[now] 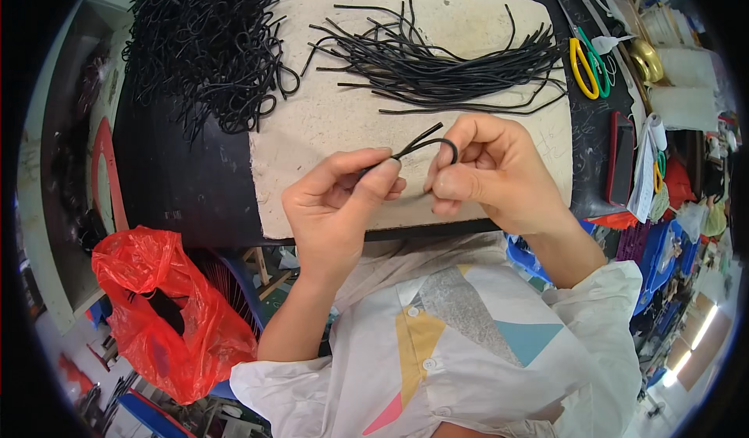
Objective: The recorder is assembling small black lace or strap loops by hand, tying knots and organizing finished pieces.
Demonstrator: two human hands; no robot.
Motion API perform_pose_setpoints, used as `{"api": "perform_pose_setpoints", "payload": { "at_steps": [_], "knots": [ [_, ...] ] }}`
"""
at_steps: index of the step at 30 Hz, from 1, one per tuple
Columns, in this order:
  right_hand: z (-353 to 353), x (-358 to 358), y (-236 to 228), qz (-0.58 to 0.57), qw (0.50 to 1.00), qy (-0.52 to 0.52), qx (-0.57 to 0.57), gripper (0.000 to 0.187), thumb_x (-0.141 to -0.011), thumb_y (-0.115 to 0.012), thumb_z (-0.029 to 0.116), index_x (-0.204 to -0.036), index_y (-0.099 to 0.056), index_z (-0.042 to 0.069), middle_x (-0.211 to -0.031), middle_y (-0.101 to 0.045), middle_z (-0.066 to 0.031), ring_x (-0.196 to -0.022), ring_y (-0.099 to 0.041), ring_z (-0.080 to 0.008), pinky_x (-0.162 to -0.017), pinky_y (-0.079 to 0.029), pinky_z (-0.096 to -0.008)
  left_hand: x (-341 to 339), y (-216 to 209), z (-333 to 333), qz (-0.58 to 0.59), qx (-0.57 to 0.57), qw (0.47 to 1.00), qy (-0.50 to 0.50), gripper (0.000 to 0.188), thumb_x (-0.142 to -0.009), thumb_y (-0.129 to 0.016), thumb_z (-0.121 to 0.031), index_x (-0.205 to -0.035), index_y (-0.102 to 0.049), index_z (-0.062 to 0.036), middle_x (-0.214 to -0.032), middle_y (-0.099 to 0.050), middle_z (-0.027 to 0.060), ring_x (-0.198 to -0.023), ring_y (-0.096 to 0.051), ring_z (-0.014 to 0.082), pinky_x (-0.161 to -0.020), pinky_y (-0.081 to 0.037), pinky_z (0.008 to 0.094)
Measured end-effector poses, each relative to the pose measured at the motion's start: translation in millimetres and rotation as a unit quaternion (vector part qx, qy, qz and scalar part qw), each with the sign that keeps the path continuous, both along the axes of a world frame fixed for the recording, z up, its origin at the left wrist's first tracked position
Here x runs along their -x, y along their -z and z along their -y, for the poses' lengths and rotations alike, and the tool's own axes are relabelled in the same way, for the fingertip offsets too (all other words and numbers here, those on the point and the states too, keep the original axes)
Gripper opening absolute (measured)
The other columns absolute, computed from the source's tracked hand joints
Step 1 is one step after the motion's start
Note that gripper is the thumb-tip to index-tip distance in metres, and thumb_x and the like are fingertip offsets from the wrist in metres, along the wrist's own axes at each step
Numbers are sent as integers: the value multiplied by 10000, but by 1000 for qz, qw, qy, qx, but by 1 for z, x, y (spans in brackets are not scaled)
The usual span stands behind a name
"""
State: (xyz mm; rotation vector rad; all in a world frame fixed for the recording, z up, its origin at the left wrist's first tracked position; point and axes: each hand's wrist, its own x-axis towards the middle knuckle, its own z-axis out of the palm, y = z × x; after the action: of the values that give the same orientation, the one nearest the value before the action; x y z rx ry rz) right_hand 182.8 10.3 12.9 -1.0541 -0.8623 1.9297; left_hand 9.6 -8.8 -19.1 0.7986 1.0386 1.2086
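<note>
Between my hands, over the near part of a pale board [312, 126], is a thin black cord [419, 143]. My left hand [331, 192] pinches it between thumb and fingertips, with two short ends sticking out up and to the right. A bend of the same cord curves round to my right hand [495, 169], whose thumb and fingers are closed on it. The fingers hide part of the cord. Just beyond my hands lies a loose bundle of straight black cords [437, 71]. To the far left is a big tangled heap of looped black cords [207, 40].
Yellow-handled scissors [583, 71] and green-handled scissors [601, 71] lie right of the board on the black table [172, 188]. Nearer stands a dark red-edged case [621, 159] beside papers [644, 177]. A red plastic bag [211, 344] hangs at the lower left.
</note>
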Motion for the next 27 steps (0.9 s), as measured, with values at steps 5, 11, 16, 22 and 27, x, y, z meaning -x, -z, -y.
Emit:
{"api": "perform_pose_setpoints", "payload": {
  "at_steps": [5, 11, 16, 22, 27],
  "knots": [
    [2, 9, 16, 23, 996, 74, -36, 143, -731, -653, 7, -762, -515, 26, -717, -569, -39, -615, -571, -81, -541, -469, -185, 2, 6, 6, 9, -45, 998, 31, 155, -763, -591, 72, -917, -587, 89, -853, -612, 137, -702, -615, 171, -666, -518, 249],
    [0, 7, 27, 218, 933, 67, -277, 220, -708, -688, 97, -835, -541, -6, -751, -573, -41, -715, -567, -88, -615, -446, -215, 2, -3, 6, 14, 56, 998, 36, 119, -745, -602, 58, -863, -603, 76, -741, -617, 119, -640, -606, 148, -580, -504, 226],
    [-22, 9, 0, 171, 961, -71, -206, 356, -739, -644, 75, -1065, -535, -19, -846, -585, -39, -779, -546, -82, -684, -433, -217, 4, -7, 11, -45, 125, 972, 192, 83, -733, -629, 25, -801, -615, 69, -711, -611, 69, -617, -566, 80, -557, -461, 181],
    [-40, 14, -3, 111, 980, -60, -154, 139, -771, -619, 70, -869, -632, -27, -742, -618, -39, -703, -563, -82, -647, -453, -208, 8, -13, 14, 45, 155, 967, 195, 100, -740, -627, 11, -827, -607, 54, -748, -605, 75, -623, -577, 105, -562, -475, 198],
    [-16, 12, 25, 304, 874, 78, -371, 138, -639, -652, 58, -776, -635, 54, -751, -584, -11, -714, -534, -110, -634, -414, -259, 7, -8, 9, 207, 97, 973, -20, 113, -785, -597, -14, -890, -594, 29, -773, -592, 65, -643, -543, 109, -575, -438, 214]
  ]
}}
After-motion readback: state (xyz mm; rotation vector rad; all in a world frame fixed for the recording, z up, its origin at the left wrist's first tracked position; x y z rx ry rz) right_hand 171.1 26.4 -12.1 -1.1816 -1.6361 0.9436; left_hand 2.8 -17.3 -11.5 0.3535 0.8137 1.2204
